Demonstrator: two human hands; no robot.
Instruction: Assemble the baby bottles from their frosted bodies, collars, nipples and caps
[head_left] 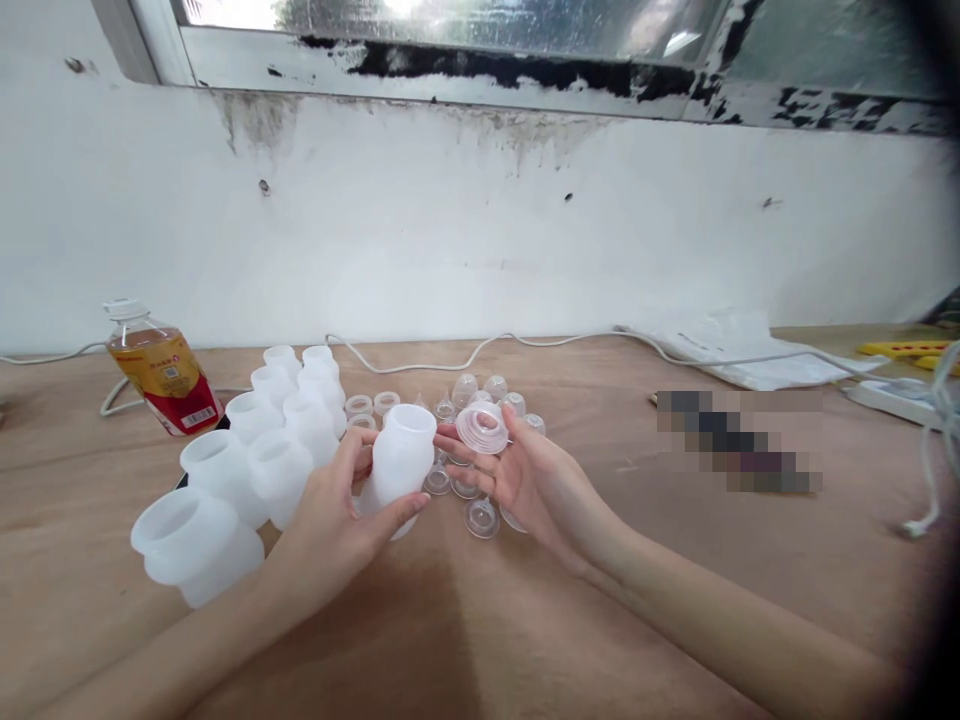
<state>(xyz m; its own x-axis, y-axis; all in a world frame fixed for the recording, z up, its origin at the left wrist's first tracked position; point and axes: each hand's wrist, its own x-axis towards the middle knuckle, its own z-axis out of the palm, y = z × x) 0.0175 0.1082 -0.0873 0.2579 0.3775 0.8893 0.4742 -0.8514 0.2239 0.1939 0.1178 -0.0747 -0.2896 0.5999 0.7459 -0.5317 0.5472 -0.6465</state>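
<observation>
My left hand (366, 500) is wrapped round a milky white soft bottle (405, 455), which stands nearly upright with its open mouth facing up. To the right of it, my right hand (536, 480) holds a translucent bottle collar (482, 428) between thumb and fingers, the palm turned up. The collar is apart from the bottle, and its stepped round side faces me. Behind and below the hands lie several clear bottle nipples (481, 517). Several translucent rings (359, 405) sit just beyond the left hand. Part of the bottle's lower half is hidden by my fingers.
Two rows of white bottles (217, 470) stand at the left. Behind them is a drink bottle (169, 370) with a red and yellow label. A white cable (480, 350) runs along the wall. At the right are a blurred-out object (735, 440), a plastic bag (720, 345) and a power strip (896, 400).
</observation>
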